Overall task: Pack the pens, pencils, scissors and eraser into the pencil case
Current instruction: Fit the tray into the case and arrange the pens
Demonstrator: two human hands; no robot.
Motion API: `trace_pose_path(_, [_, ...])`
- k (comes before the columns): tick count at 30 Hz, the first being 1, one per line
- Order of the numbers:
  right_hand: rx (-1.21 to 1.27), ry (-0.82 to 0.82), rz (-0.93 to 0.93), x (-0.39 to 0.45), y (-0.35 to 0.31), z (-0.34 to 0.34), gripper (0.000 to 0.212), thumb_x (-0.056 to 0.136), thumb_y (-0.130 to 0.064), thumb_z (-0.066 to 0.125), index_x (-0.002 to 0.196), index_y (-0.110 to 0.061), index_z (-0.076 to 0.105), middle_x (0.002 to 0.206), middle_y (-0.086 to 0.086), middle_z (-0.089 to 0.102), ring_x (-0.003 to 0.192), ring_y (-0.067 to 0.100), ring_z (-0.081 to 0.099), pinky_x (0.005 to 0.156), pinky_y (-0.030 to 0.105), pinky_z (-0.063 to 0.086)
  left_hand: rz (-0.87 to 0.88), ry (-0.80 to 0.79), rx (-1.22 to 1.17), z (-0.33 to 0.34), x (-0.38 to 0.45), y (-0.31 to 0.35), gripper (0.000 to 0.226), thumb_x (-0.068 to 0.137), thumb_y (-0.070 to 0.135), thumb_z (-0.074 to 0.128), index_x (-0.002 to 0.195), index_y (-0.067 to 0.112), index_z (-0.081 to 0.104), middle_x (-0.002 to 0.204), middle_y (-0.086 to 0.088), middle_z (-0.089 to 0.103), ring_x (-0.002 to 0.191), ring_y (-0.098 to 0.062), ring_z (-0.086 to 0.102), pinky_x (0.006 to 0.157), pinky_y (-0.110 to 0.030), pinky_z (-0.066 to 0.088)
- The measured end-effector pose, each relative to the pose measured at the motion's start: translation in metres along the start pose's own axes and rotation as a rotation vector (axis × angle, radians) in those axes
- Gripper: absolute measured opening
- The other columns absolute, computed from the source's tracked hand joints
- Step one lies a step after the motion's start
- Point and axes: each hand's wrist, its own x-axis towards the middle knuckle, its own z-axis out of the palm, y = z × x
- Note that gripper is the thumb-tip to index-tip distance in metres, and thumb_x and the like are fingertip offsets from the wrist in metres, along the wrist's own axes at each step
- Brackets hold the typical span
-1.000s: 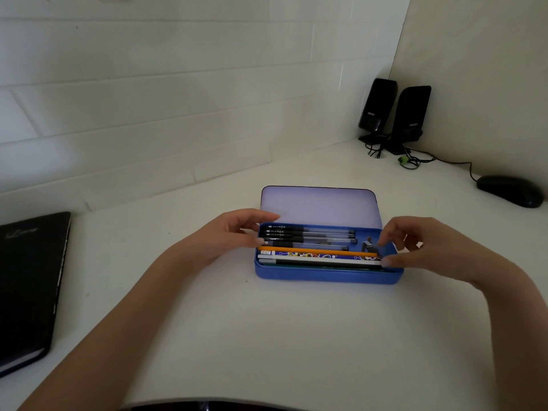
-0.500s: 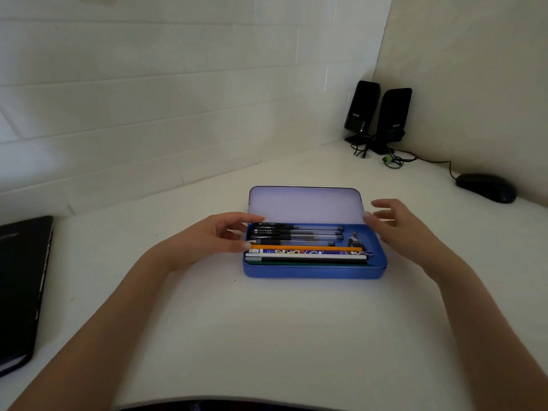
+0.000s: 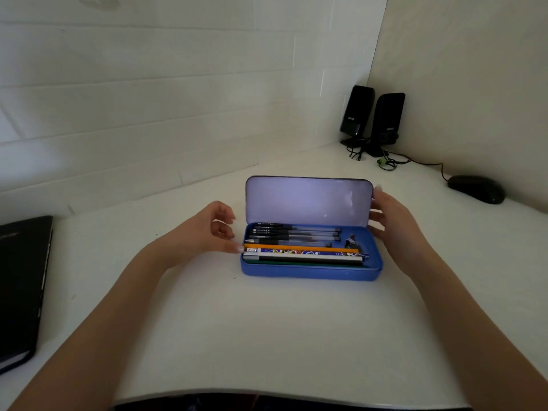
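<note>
Seemingly touching, both hands flank the open pencil case [image 3: 311, 272]: left hand [image 3: 204, 229], right hand [image 3: 391, 221].

We hold both bare arms out in front of us. Our left hand [image 3: 212, 229] has loosely curled fingers and holds nothing. Our right hand [image 3: 391, 221] is up, with its fingers nearly straight and spread.

white desk [image 3: 267, 336], open blue pencil case [image 3: 311, 272] at centre, 2 black speakers [image 3: 372, 120] far corner, black mouse [image 3: 476, 188] right, black notebook [image 3: 20, 286] left edge
</note>
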Motion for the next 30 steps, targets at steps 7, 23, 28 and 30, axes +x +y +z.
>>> trace_pose_path(7, [-0.164,-0.153,-0.077,-0.012,-0.007,0.004,0.045,0.095,-0.042,0.039,0.065,-0.02,0.065,0.087,0.002,0.067,0.086,0.015,0.059,0.084,0.034,0.049,0.045,-0.183,0.044,-0.001,-0.005,0.007,0.087,0.046,0.028,0.09,0.122,0.044,0.05,0.122,0.005,0.057,0.098,-0.014,0.058,0.09,-0.034,0.051])
trace_pose_path(23, [-1.061,-0.316,-0.331,-0.01,0.016,0.01,0.034,0.092,-0.053,0.031,0.115,-0.039,0.051,0.117,-0.008,0.058,0.11,0.018,0.047,0.092,0.041,0.039,0.175,-0.19,0.637,0.044,0.0,0.007,0.076,0.084,0.052,0.037,0.149,0.028,0.007,0.146,0.024,0.002,0.137,0.0,-0.02,0.112,-0.03,-0.015])
trace_pose_path(28, [-1.179,-0.315,-0.329,-0.014,0.012,0.011,0.035,0.095,-0.048,0.027,0.124,-0.041,0.045,0.132,-0.008,0.051,0.121,0.019,0.041,0.097,0.042,0.031,0.127,-0.215,0.658,0.044,-0.006,0.014,0.071,0.088,0.054,0.031,0.148,0.032,0.002,0.149,0.024,-0.006,0.141,-0.007,-0.023,0.116,-0.036,-0.013])
trace_pose_path(30, [-1.152,-0.18,-0.367,-0.022,0.01,0.013,0.035,0.095,-0.043,0.03,0.125,-0.037,0.047,0.133,-0.006,0.053,0.122,0.018,0.044,0.099,0.041,0.03,0.124,-0.173,0.704,0.046,-0.008,0.015,0.061,0.097,0.046,0.029,0.149,0.029,0.004,0.156,0.016,-0.006,0.143,-0.011,-0.021,0.118,-0.041,-0.01])
